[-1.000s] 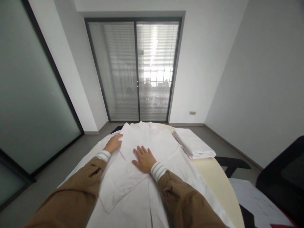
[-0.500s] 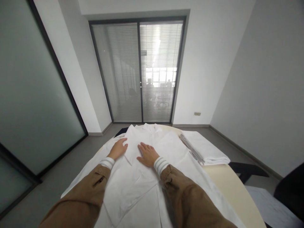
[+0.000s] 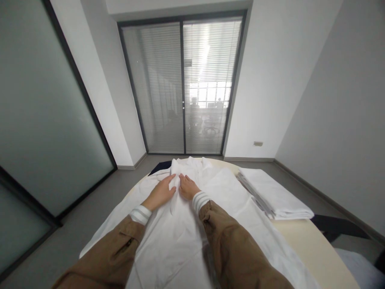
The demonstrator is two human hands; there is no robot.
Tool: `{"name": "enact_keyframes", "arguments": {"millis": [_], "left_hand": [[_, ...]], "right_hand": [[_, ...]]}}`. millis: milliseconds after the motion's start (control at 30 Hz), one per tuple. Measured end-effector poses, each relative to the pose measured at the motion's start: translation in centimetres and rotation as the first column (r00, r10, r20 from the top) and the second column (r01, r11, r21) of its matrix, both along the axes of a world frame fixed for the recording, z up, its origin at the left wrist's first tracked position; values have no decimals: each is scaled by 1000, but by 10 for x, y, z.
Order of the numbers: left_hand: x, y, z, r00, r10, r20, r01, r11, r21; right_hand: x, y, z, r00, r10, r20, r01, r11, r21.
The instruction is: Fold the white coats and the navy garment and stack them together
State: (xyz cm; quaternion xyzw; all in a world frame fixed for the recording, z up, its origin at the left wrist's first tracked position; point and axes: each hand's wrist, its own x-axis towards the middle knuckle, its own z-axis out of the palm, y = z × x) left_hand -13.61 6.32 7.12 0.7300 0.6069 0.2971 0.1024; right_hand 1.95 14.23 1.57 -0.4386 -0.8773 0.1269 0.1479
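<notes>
Round cream table bore a spread white garment; we pressed left hand and right hand flat, unclenched, against its raised middle fold, likely to hold the crease.

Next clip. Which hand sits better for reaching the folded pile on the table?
Right, likely. The right hand rests on the white garment on the side nearer the folded pile; the left hand lies beyond it and would have to cross over.
</notes>
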Motion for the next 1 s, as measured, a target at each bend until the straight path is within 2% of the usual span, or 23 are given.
{"name": "enact_keyframes", "arguments": {"millis": [300,533,767,1000], "left_hand": [[14,-5,-5,992,-114,53,114,993,-10],[-5,13,-10,972,86,219,-64,993,-104],[-13,48,-4,944,39,327,3,992,-129],[5,50,-5,952,13,306,3,999,-54]], "right_hand": [[-8,18,7,996,-51,-75,47,997,-59],[-10,17,5,997,-58,-53,51,992,-118],[-7,17,0,997,-33,-63,24,990,-139],[-11,24,-6,967,-101,-232,52,977,-207]]}}
